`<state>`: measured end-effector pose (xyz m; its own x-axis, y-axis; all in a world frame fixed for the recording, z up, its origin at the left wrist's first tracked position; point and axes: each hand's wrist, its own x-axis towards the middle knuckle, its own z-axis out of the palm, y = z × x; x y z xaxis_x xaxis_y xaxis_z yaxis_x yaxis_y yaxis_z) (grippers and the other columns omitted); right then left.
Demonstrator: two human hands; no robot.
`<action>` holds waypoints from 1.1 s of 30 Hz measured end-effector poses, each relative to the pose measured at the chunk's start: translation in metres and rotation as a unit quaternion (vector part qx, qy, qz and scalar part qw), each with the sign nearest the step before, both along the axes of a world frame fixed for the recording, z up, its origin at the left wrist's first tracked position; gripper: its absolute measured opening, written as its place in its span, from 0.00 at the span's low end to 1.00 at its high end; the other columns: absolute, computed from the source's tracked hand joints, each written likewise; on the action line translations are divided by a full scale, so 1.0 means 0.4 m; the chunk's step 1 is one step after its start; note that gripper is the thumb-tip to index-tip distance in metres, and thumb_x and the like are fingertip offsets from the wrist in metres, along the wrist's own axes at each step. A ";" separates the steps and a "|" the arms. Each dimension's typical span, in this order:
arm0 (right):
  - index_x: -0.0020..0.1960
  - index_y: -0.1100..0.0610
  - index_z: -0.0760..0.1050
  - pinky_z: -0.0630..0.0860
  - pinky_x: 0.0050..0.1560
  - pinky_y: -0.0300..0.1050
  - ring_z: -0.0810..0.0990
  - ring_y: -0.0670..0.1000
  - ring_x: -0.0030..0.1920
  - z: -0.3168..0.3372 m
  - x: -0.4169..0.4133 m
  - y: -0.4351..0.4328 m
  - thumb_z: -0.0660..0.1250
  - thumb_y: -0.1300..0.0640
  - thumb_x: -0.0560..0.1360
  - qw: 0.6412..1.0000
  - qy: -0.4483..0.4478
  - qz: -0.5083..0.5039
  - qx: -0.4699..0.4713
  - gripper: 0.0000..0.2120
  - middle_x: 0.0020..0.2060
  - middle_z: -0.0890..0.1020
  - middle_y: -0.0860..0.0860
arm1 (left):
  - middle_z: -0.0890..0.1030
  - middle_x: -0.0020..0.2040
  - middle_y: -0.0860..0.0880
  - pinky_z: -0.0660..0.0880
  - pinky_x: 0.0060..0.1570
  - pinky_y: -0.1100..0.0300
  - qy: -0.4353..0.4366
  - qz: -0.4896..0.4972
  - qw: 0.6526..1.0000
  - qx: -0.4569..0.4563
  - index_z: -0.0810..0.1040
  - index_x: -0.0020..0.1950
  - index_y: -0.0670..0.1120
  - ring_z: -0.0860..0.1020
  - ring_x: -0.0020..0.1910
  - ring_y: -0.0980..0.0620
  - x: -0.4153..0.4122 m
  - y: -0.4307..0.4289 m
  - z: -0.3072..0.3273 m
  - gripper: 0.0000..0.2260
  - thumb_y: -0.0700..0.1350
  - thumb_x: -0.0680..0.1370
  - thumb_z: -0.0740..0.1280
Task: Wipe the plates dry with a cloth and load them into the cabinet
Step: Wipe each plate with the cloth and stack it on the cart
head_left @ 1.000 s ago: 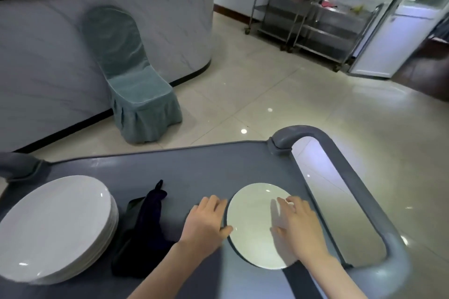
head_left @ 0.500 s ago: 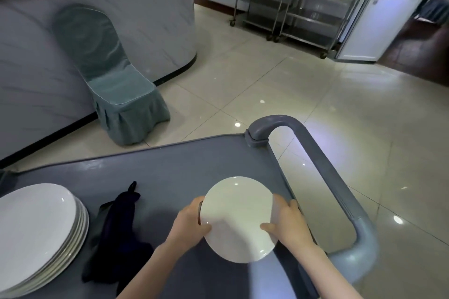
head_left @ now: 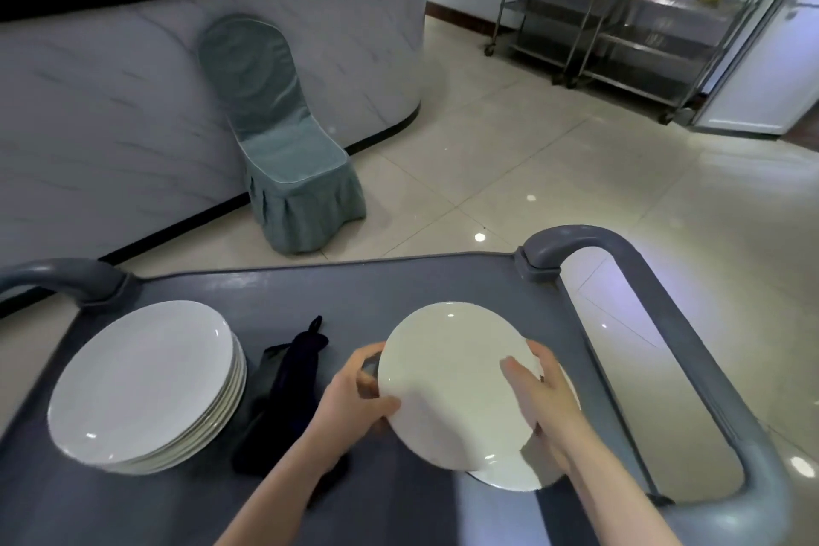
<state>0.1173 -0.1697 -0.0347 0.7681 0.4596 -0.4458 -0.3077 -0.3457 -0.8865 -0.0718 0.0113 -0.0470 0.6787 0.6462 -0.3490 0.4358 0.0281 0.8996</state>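
At lower centre, the left hand point(head_left: 354, 395) and right hand point(head_left: 540, 403) each grip an edge of a plate point(head_left: 447, 377), thumbs over its face, above the cart point(head_left: 399, 288).

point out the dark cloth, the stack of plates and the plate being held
dark cloth point(head_left: 290, 372): head view, on the middle of its bunched folds
stack of plates point(head_left: 142, 381): head view, on the face of the top plate
held plate point(head_left: 447, 381): head view, on its bare centre
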 end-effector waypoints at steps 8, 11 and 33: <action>0.61 0.52 0.79 0.80 0.43 0.44 0.85 0.48 0.48 -0.015 -0.104 0.134 0.60 0.50 0.81 0.999 0.026 -0.025 -0.006 0.14 0.53 0.85 0.48 | 0.80 0.37 0.52 0.78 0.47 0.64 0.011 0.103 0.987 0.122 0.81 0.60 0.52 0.79 0.38 0.58 -0.132 0.118 0.005 0.14 0.41 0.75 0.73; 0.54 0.55 0.82 0.78 0.30 0.39 0.86 0.47 0.38 -0.010 -0.119 0.149 0.61 0.50 0.81 0.999 0.045 -0.028 -0.014 0.13 0.42 0.88 0.48 | 0.75 0.50 0.53 0.69 0.49 0.65 0.093 0.110 0.941 0.307 0.79 0.63 0.49 0.74 0.49 0.55 -0.163 0.163 -0.014 0.19 0.45 0.73 0.75; 0.50 0.66 0.80 0.78 0.39 0.45 0.82 0.56 0.41 0.031 -0.167 0.227 0.63 0.47 0.81 0.991 0.079 -0.097 0.052 0.20 0.43 0.85 0.57 | 0.84 0.50 0.50 0.73 0.47 0.65 -0.094 -0.273 0.955 0.060 0.75 0.47 0.56 0.77 0.41 0.62 -0.100 0.026 0.143 0.02 0.52 0.77 0.66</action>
<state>0.0507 -0.0789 -0.0224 0.7717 0.3595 -0.5247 -0.4965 -0.1751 -0.8502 -0.1116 0.0218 0.0101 0.9698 0.2049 -0.1326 0.1854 -0.2654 0.9461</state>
